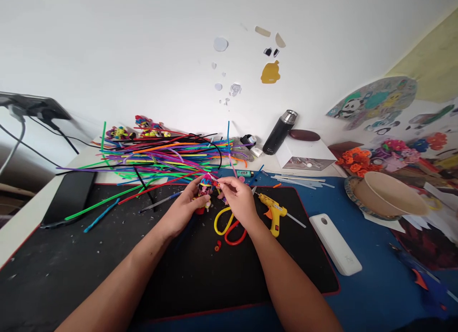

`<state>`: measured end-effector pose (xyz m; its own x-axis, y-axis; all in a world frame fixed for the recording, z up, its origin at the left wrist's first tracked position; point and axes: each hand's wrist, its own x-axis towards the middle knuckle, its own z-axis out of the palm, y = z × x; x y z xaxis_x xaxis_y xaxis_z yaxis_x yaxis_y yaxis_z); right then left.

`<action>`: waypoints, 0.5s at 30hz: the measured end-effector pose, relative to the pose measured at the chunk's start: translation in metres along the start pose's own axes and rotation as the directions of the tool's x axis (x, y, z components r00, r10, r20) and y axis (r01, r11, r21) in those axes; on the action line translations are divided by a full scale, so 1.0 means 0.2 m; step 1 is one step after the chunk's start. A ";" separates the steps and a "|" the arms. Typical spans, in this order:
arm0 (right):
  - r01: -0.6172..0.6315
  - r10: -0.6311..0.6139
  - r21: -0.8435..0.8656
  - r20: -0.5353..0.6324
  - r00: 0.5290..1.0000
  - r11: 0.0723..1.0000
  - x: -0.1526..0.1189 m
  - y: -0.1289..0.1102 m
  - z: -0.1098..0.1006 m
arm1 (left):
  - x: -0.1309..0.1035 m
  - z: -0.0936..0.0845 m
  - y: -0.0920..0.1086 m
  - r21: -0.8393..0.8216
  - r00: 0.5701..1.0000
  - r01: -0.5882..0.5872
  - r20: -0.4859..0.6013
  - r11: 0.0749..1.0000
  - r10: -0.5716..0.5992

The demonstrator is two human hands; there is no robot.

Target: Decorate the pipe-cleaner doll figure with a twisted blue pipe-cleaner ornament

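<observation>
A small colourful pipe-cleaner doll (205, 186) with a blue, pink and yellow headpiece is held upright in my left hand (189, 203), thumb across its front. At the right side of its head, my right hand (236, 193) pinches a small red piece (216, 183), mostly covered by the fingertips. Below my right hand lie scissors (234, 233) with one yellow and one red handle loop. A small red coiled piece (218, 246) rests on the black mat (200, 284) in front of the doll.
A yellow glue gun (275, 213) lies right of the scissors, near a white power bank (336, 243). Many coloured pipe cleaners (168, 153) are heaped behind my hands. A black phone (69, 198) lies left, a black thermos (280, 132) stands behind, and a beige bowl (393, 196) sits right.
</observation>
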<state>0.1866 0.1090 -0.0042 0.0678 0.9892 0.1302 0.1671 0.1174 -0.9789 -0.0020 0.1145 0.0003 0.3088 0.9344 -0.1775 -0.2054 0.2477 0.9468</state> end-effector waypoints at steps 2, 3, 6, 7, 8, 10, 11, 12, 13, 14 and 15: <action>-0.014 0.014 0.015 0.013 1.000 1.000 -0.01 -0.01 0.00 | 0.01 0.00 0.01 -0.057 0.997 -0.009 -0.073 0.998 0.005; -0.018 0.018 0.021 0.022 1.000 1.000 -0.01 -0.01 0.01 | 0.01 0.00 0.02 -0.072 0.995 -0.012 -0.101 0.997 0.004; -0.014 0.012 0.027 0.061 0.998 1.000 -0.02 -0.03 0.02 | 0.01 0.00 0.04 -0.086 0.992 -0.019 -0.127 0.996 0.007; -0.009 0.008 0.025 0.075 0.997 1.000 -0.03 -0.04 0.02 | 0.01 -0.01 0.04 -0.089 0.993 -0.021 -0.117 0.996 0.010; -0.004 0.002 0.022 0.086 0.996 1.000 -0.03 -0.04 0.03 | 0.00 -0.01 0.05 -0.092 0.994 -0.025 -0.106 0.995 0.015; 0.002 -0.003 0.016 0.102 0.995 1.000 -0.03 -0.04 0.03 | 0.00 -0.01 0.05 -0.094 0.995 -0.041 -0.091 0.995 0.032; 0.001 -0.003 0.012 0.108 0.994 1.000 -0.03 -0.04 0.03 | 0.00 -0.01 0.05 -0.090 0.995 -0.051 -0.092 0.995 0.043; 0.000 -0.001 0.008 0.111 0.994 1.000 -0.04 -0.03 0.04 | 0.00 -0.01 0.05 -0.085 0.994 -0.061 -0.099 0.995 0.053; -0.001 0.001 0.002 0.115 0.993 1.000 -0.04 -0.03 0.04 | 0.00 -0.01 0.05 -0.078 0.993 -0.071 -0.105 0.994 0.063; -0.003 0.004 -0.003 0.122 0.992 1.000 -0.04 -0.03 0.04 | 0.00 -0.01 0.05 -0.069 0.992 -0.078 -0.108 0.995 0.071; -0.004 0.005 -0.008 0.129 0.992 1.000 -0.04 -0.03 0.05 | 0.00 -0.01 0.05 -0.059 0.991 -0.085 -0.109 0.995 0.078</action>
<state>0.1763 0.1014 -0.0015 -0.0590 0.9928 0.1040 0.1750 0.1129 -0.9781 -0.0053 0.1178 0.0092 0.1887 0.9732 -0.1314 -0.2849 0.1823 0.9411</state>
